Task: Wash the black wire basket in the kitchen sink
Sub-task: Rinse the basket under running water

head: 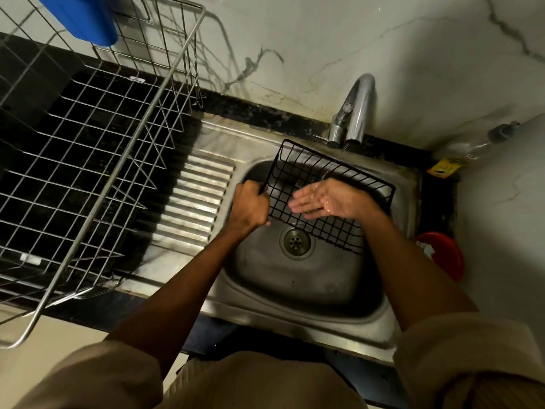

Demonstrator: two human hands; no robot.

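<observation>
The black wire basket (pixel 333 228) is tilted over the steel sink (pixel 298 290), under the chrome tap (pixel 355 110). A thin stream of water falls from the spout onto the basket and my right hand. My left hand (pixel 250 206) grips the basket's left edge with curled fingers. My right hand (pixel 323 199) lies flat inside the basket, fingers straight and wet, palm up against the mesh. The drain (pixel 295 242) shows below the basket.
A large steel wire dish rack (pixel 97 149) stands on the dark counter at the left, beside the ribbed drainboard (pixel 194 199). A blue container (pixel 85 19) sits at the top left. A red bowl (pixel 442 255) and a yellow packet (pixel 445 166) lie to the right of the sink.
</observation>
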